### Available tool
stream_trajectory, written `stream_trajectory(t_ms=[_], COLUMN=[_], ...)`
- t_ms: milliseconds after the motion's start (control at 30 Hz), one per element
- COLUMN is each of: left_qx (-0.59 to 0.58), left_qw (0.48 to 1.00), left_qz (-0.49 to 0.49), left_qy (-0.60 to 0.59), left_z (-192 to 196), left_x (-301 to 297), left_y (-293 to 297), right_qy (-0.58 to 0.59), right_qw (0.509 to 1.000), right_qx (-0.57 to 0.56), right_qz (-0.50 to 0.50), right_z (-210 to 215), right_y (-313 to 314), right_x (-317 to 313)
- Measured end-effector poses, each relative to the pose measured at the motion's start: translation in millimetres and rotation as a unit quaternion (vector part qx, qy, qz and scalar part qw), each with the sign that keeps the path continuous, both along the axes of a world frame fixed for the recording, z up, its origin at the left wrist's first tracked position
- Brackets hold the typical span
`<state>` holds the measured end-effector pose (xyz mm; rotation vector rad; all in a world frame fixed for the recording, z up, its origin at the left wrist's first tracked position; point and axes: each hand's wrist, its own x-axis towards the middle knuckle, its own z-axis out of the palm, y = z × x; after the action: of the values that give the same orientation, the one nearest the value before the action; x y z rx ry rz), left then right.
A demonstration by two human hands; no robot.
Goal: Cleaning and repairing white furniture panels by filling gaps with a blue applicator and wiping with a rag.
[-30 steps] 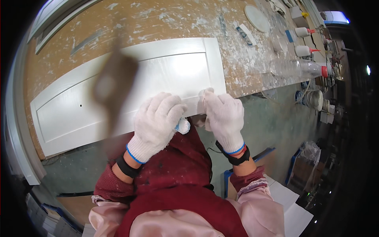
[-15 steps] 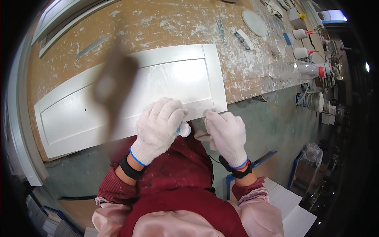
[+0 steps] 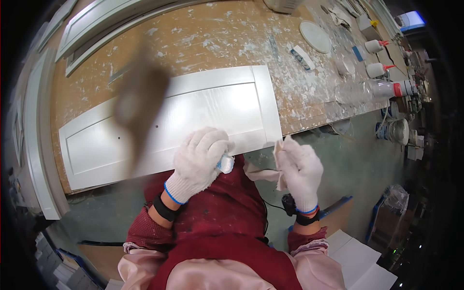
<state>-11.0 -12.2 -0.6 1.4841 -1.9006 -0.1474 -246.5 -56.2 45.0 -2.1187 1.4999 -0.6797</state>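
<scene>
A white panel (image 3: 208,111) with a framed border and a curved far edge lies on the workbench, two small dark holes showing in it. My left hand (image 3: 200,152), in a white knit glove, is closed at the panel's near edge around a small white-and-blue object (image 3: 225,164); only its end shows, so its kind is unclear. Off the panel's near right corner, my gloved right hand (image 3: 302,171) pinches a pale beige cloth (image 3: 263,173), whose loose end hangs toward my apron (image 3: 208,208).
The workbench (image 3: 193,46) is spotted with white residue. At its right stand a clear plastic bottle (image 3: 367,90) with a red cap and white squeeze bottles (image 3: 374,70). More white panels (image 3: 106,21) lie left. A blurred brown shape (image 3: 140,101) blocks part of the view.
My right hand has moved right, away from the panel's corner, and more of the cloth shows. My left hand keeps its hold near the panel's edge. The whole view has shifted somewhat.
</scene>
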Motion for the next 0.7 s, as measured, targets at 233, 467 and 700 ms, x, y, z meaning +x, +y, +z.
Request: stream_trajectory(t_ms=[233,467,700], left_qx=[0.047,0.078,0.042], left_qw=[0.996,0.984,0.989], left_qz=[0.022,0.104,0.123], left_qy=[0.072,0.118,0.07], left_z=[5,3,-4], left_x=[38,65,71], left_y=[28,69,72], right_qy=[-0.219,0.076,0.045], right_qw=[0.975,0.963,0.99], right_qx=[0.031,-0.15,0.009], right_qz=[-0.012,0.209,0.136], right_z=[45,-18,-11], right_y=[-26,-33,-21], right_x=[19,39,63])
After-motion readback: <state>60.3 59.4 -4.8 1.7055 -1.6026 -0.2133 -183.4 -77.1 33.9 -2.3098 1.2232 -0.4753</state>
